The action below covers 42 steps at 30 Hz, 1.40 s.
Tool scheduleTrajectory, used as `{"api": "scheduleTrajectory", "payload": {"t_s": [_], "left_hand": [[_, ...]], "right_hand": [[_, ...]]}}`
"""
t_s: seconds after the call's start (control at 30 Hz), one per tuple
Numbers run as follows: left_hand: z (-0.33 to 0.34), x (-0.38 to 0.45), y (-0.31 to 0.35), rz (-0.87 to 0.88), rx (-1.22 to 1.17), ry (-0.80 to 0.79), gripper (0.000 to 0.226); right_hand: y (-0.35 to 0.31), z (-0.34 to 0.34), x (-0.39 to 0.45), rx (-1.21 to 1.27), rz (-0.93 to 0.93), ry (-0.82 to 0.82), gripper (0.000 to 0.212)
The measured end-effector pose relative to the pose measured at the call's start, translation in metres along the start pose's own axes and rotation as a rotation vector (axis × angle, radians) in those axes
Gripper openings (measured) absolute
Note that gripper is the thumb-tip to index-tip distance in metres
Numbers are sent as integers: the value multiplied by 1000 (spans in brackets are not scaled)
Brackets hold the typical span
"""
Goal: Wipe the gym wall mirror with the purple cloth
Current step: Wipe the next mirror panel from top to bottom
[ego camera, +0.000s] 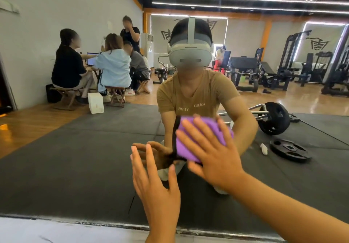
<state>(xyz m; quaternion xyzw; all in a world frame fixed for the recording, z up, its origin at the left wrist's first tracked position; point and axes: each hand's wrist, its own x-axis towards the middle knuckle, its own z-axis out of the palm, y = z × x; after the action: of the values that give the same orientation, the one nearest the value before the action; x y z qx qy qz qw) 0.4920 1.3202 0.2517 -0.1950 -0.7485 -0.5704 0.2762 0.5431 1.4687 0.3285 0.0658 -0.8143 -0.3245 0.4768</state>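
Note:
The wall mirror (79, 148) fills nearly the whole head view, down to its bottom edge just above the floor. My right hand (211, 154) lies flat with fingers spread on the folded purple cloth (186, 144), pressing it against the glass at centre. My left hand (154, 178) rests flat on the bare glass just left of and below the cloth, fingers apart, holding nothing. The reflection of both hands and of me in a tan shirt sits directly behind them.
Only reflections fill the mirror: black floor mats, a loaded barbell (272, 118), a loose weight plate (289, 149), gym machines at the right, several people seated around a table at the left. A pale floor strip (56, 231) runs below the mirror's bottom edge.

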Motion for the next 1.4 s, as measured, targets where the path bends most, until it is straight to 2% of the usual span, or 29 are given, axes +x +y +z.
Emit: {"api": "scheduleTrajectory", "payload": {"t_s": [0.07,0.13,0.3,0.37,0.5,0.6,0.73,0.83,0.93,1.07,1.13,1.23,1.33,1.4], "left_hand": [[-2,2,-2,-13,13,-9,95],[-5,2,-4,-19,50,6,95],[-13,7,-13,-34,57,-16,105],[-16,7,-13,-25,38,-29,101],[-18,7,-12,-5,25,-20,84],[-19,10,-15,15,27,13,82],[-23,11,-20,63,23,40,85],[-26,12,-25,68,38,4,92],[-30,13,-28,61,95,-55,108],[-39,11,-29,-74,71,-95,123],[-46,13,-31,-150,57,-130,129],[-54,15,-33,-154,92,-185,134],[-56,15,-34,-146,77,-204,136],[-56,14,-36,-146,66,-216,136]], "right_hand": [[-16,8,-31,-67,-164,-122,77],[-24,14,-53,-130,-312,-217,78],[2,5,-32,-77,-436,-216,74],[22,-7,2,-26,-330,-129,75],[64,-32,86,-13,0,86,64],[65,-33,118,-10,225,212,60],[36,-21,109,-9,290,261,60],[17,-13,91,-11,191,189,60],[1,-3,66,-16,24,88,62],[-18,7,28,-48,-133,-48,64],[-29,13,4,-110,-295,-146,67],[-30,16,-15,-187,-529,-241,68],[-18,8,7,-133,-537,-220,63],[-3,0,39,-100,-468,-167,61]]}}
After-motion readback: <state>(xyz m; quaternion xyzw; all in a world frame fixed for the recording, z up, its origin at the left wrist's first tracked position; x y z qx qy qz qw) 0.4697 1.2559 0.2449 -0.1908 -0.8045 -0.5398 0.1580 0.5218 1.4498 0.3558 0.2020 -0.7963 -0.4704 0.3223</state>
